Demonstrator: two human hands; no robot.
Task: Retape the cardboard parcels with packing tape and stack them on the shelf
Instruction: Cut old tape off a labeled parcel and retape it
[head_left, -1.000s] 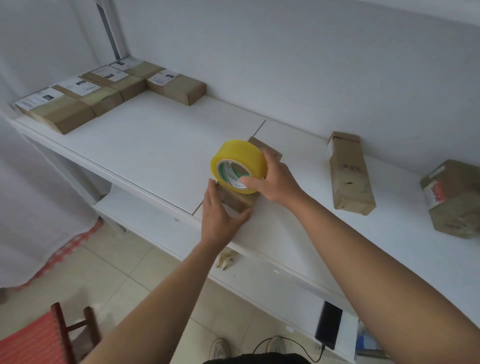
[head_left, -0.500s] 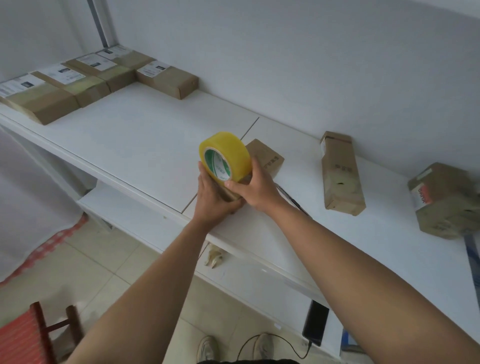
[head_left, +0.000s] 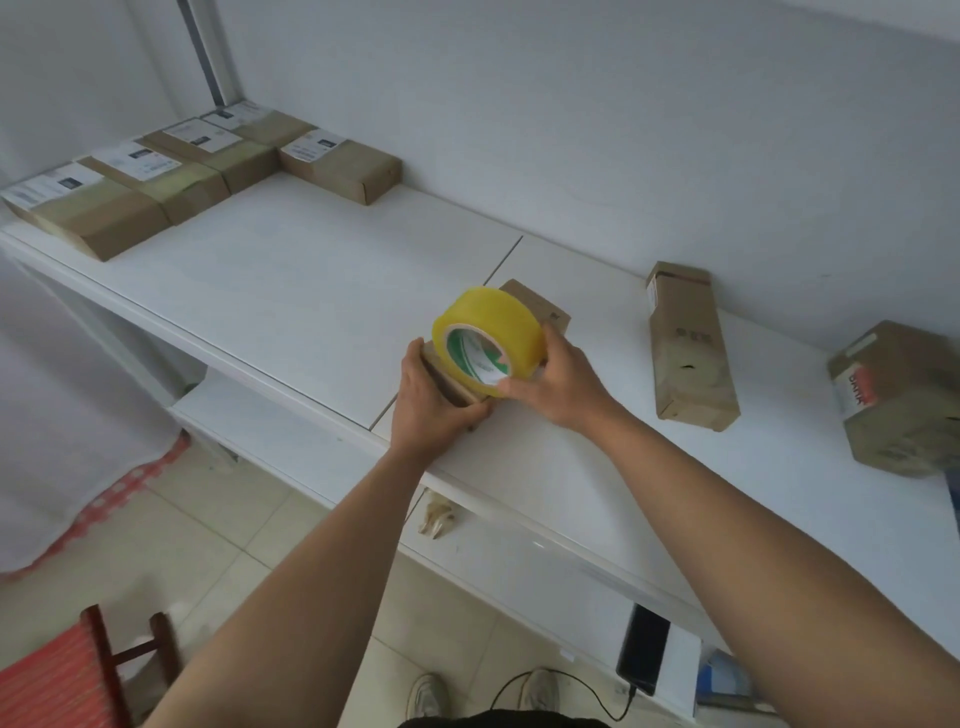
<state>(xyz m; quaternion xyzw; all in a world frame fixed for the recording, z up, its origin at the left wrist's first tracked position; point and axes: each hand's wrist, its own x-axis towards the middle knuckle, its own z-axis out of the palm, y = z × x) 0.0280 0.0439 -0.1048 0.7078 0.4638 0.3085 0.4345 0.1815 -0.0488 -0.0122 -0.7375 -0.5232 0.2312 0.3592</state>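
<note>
The person's right hand (head_left: 563, 382) holds a big yellow roll of packing tape (head_left: 488, 341). Its fingers curl round the far side of the roll and the thumb presses on the near rim, so this grip is closed on the roll. The roll stands on its edge, on top of a small cardboard parcel (head_left: 540, 309).

The left hand (head_left: 428, 402) holds the near end of that parcel. Its fingers lie along the left side and the thumb wraps over the near edge, so this grip is closed on the box.

The parcel sits on the white tabletop (head_left: 291, 291), close to the front edge, just right of a thin seam (head_left: 496, 267) in the top. The wrists hang over that front edge.

To the left of the two grips there is a wide bare stretch of white top. Far past it, at the left end, a row of taped parcels (head_left: 156, 182) lies side by side, with one more parcel (head_left: 343, 166) by the wall.

To the right of the grips, well apart, a long thin box (head_left: 685, 353) lies flat. Further right is a bigger box (head_left: 904, 400) near the picture's edge.

Below the grips a lower shelf (head_left: 291, 441) sticks out. A black phone (head_left: 642, 654) rests on it with a cable plugged in. A red chair (head_left: 57, 675) stands on the floor, down to the left.
</note>
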